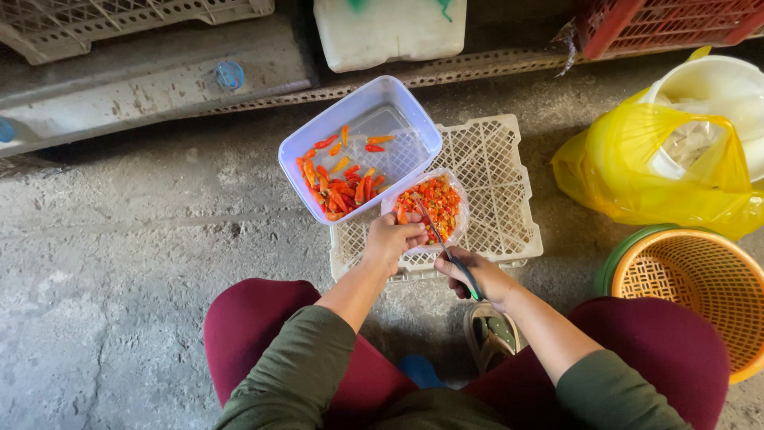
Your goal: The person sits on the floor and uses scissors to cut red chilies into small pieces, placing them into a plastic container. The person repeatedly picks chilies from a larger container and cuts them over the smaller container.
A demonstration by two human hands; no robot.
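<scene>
My left hand (391, 239) is curled closed at the near rim of a small clear round container (462, 209) full of cut red and orange chili pieces; whether it pinches a chili I cannot tell. My right hand (474, 279) grips scissors (446, 248) with dark handles, the blades pointing up into that container. Behind it to the left stands a pale blue rectangular tub (414, 111) holding whole red and orange chilies (338, 187). Both containers rest on an upturned white plastic crate (501, 183).
A yellow plastic bag (637, 171) wraps a white bucket (716, 84) at the right. An orange woven basket (700, 287) sits by my right knee. A red crate (660, 24), a white jerrycan (390, 32) and a grey crate (95, 20) line the far edge. Concrete floor lies around.
</scene>
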